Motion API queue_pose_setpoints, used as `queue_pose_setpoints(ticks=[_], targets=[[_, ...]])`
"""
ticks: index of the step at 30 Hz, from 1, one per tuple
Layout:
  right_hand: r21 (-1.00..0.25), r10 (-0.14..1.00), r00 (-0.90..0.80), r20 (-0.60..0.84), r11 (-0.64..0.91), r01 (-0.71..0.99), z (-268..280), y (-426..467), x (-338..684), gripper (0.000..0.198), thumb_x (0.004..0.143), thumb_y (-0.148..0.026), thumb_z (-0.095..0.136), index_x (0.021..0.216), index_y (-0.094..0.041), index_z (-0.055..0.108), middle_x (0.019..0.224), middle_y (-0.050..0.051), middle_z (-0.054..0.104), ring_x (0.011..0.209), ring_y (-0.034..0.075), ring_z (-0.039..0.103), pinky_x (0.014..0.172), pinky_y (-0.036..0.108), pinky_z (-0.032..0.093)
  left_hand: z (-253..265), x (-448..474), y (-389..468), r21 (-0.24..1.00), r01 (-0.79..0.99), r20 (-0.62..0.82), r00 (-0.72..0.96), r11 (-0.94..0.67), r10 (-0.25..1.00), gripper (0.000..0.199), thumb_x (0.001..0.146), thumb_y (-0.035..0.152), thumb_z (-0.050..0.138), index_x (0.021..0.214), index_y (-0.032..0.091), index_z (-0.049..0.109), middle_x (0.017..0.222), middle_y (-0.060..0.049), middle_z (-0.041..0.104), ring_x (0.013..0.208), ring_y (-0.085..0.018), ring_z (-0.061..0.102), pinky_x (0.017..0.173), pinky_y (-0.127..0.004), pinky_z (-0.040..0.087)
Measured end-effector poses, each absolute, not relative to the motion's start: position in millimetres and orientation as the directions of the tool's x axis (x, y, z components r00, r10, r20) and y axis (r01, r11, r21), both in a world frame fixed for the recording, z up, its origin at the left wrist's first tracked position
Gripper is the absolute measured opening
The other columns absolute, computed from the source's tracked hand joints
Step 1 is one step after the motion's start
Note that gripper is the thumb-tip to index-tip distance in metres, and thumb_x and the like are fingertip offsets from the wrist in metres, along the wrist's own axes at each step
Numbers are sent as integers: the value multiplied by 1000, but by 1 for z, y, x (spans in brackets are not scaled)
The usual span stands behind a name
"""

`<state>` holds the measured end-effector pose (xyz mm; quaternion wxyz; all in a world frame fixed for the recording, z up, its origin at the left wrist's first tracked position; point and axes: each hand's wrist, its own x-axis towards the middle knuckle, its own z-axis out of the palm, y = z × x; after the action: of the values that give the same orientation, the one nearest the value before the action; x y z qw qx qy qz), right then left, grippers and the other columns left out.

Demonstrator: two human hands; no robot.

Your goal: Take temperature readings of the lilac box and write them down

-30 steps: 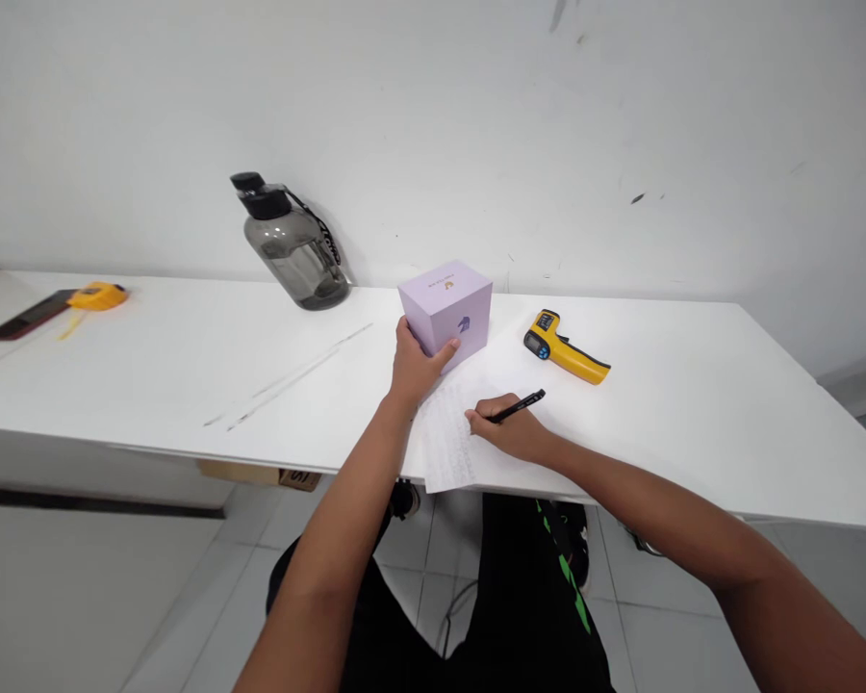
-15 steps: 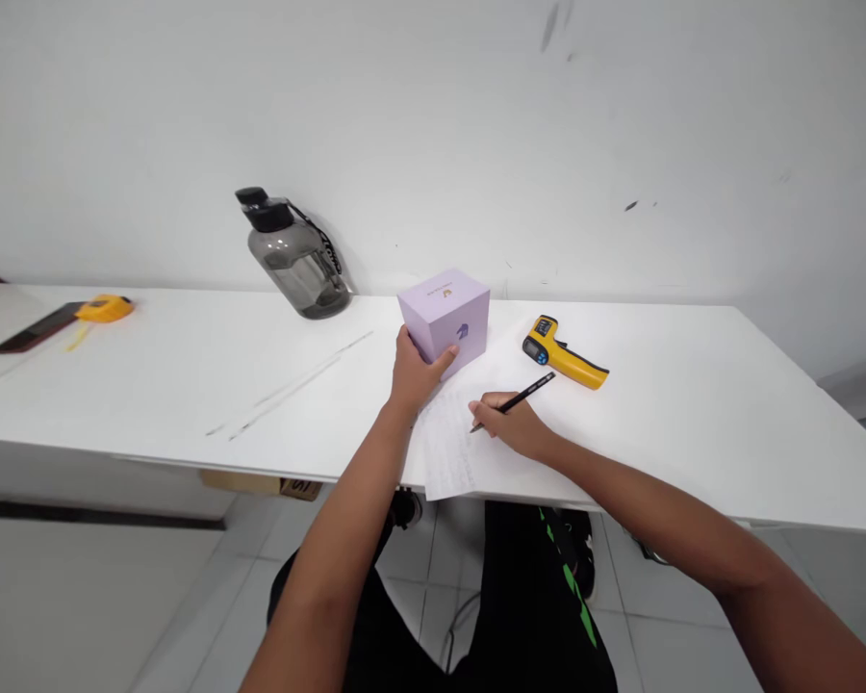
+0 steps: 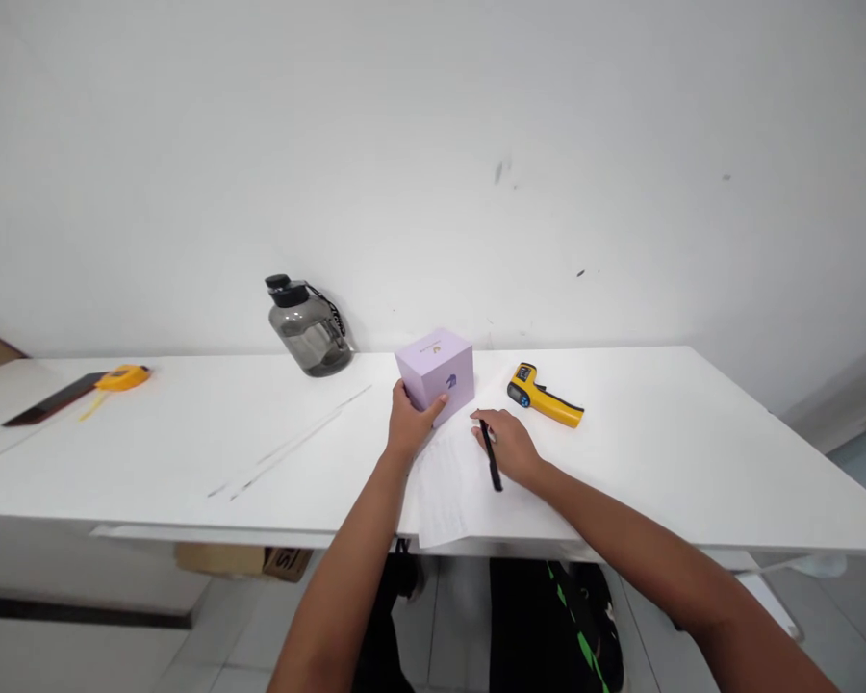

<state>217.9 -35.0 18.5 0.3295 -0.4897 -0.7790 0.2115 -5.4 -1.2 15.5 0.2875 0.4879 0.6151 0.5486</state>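
My left hand (image 3: 413, 420) grips the near lower corner of a light purple box (image 3: 440, 373), thumb on its front face and fingers on its left side. Between the fingers of my right hand (image 3: 506, 443) is a black pencil (image 3: 492, 460), its dark end pointing down toward me. Below the box lies a sheet of paper (image 3: 444, 491) with faint writing, its lower end reaching over the table's front edge. A yellow infrared thermometer (image 3: 546, 397) rests on the table, just beyond and right of my right hand.
A grey water bottle (image 3: 309, 332) with a black lid leans by the wall. At the far left, an orange tape measure (image 3: 122, 377) touches a dark flat blade-like object (image 3: 54, 400). The white table (image 3: 642, 452) bears long dark scuffs. A cardboard box (image 3: 223, 558) sits underneath.
The pencil has swung round in my right hand, from pointing up and right to pointing down toward me. The view has tilted up. My left hand still holds the box.
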Motion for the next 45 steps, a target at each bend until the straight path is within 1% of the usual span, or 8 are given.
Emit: queue_pose_setpoints(ticks=[9, 18, 21, 26, 29, 33, 38, 45], targets=[[-536, 897, -336, 288, 442, 719, 11, -27, 223, 65, 99, -3, 41, 158, -22, 63, 149, 14, 75, 149, 30, 62, 131, 63, 34, 19, -5, -2, 954, 287, 190, -352, -88, 916, 87, 72, 50, 96, 140, 24, 48, 148, -18, 63, 135, -35, 66, 112, -53, 55], [-373, 952, -51, 302, 167, 913, 35, -14, 270, 52, 104, -20, 50, 155, -21, 64, 168, 18, 58, 165, 37, 41, 133, 70, 19, 22, -3, -4, 959, 271, 185, -360, -88, 914, 85, 72, 49, 97, 139, 24, 51, 145, -18, 66, 131, -35, 68, 110, -53, 57], [-325, 986, 98, 135, -50, 944, 43, -10, 281, 66, 102, -35, 64, 164, -15, 52, 172, 25, 49, 165, 45, 36, 128, 72, 24, 21, -4, -5, 966, 246, 173, -364, -84, 915, 88, 73, 50, 96, 142, 24, 50, 148, -19, 65, 130, -34, 68, 109, -53, 58], [-363, 991, 135, 21, -118, 924, 53, -7, 286, 47, 99, -43, 68, 134, -12, 71, 136, 26, 72, 133, 41, 64, 112, 57, 44, 14, -9, -2, 962, 254, 193, -357, -104, 914, 87, 71, 53, 97, 141, 24, 54, 142, -17, 70, 124, -33, 70, 107, -52, 58], [-632, 978, 172, 120, -58, 773, 58, -15, 278, 47, 91, -44, 74, 129, -16, 70, 129, 21, 74, 126, 39, 66, 105, 51, 50, 10, -12, 1, 965, 228, 208, -386, -126, 899, 79, 73, 60, 92, 136, 23, 59, 137, -15, 73, 115, -31, 72, 104, -51, 59], [-948, 963, 128, 238, 202, 246, 66, -35, 249, 46, 88, -60, 67, 114, -22, 66, 97, 8, 72, 87, 27, 67, 81, 43, 56, 10, -12, 6, 984, 61, 176, -401, -166, 899, 76, 71, 70, 90, 123, 21, 65, 123, -14, 76, 109, -30, 72, 96, -48, 62], [-965, 949, -173, 263, 260, -40, 76, -54, 202, 42, 70, -49, 79, 97, -26, 58, 79, -2, 59, 68, 18, 54, 64, 35, 50, 9, -8, 10, 978, -50, 166, -396, -201, 903, 78, 66, 71, 92, 118, 21, 64, 120, -13, 74, 108, -28, 72, 97, -44, 62], [-980, 940, -282, 194, 174, -93, 45, -68, 174, 31, 71, -40, 73, 91, -28, 52, 76, -3, 55, 67, 17, 50, 63, 34, 47, 4, -7, 9, 966, -129, 148, -434, -224, 889, 78, 66, 75, 91, 114, 20, 63, 111, -12, 74, 105, -29, 75, 94, -46, 64]])
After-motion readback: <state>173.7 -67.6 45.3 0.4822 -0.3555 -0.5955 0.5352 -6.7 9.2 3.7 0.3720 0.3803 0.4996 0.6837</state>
